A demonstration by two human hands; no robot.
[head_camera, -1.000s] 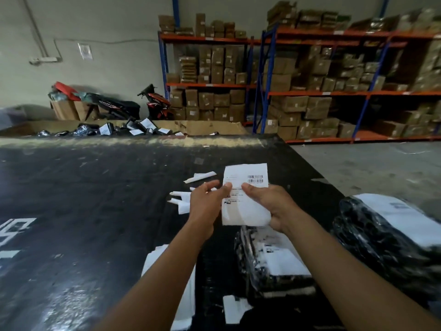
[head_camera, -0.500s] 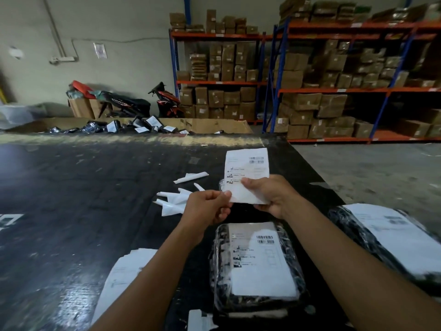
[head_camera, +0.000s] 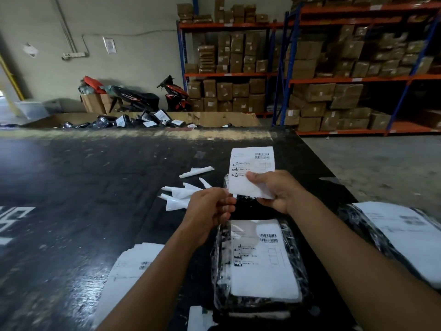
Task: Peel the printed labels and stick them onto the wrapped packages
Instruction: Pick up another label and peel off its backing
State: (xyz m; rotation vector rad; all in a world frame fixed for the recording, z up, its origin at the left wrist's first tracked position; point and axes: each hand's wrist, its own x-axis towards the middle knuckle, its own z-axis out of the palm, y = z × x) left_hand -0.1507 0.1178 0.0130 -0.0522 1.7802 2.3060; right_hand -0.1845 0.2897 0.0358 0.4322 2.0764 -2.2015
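My right hand (head_camera: 278, 191) pinches a white printed label (head_camera: 251, 172) and holds it upright above the black table (head_camera: 83, 187). My left hand (head_camera: 210, 210) pinches the label's lower left corner, where a thin strip of backing comes away. Below my hands lies a wrapped black package (head_camera: 259, 266) with a label stuck on its top. A second wrapped package (head_camera: 403, 240) with a label lies at the right edge. A stack of printed labels (head_camera: 128, 271) lies under my left forearm.
Several peeled backing strips (head_camera: 183, 195) lie scattered left of my hands. A cardboard bin (head_camera: 214, 118) with wrapped packages stands behind the table. Shelves of cartons (head_camera: 322, 75) line the back right, and motorbikes (head_camera: 174, 94) stand by the wall.
My left hand has slid from the label's middle down to its lower left corner and pulls backing away. The view has tilted down, so the package below shows in full.
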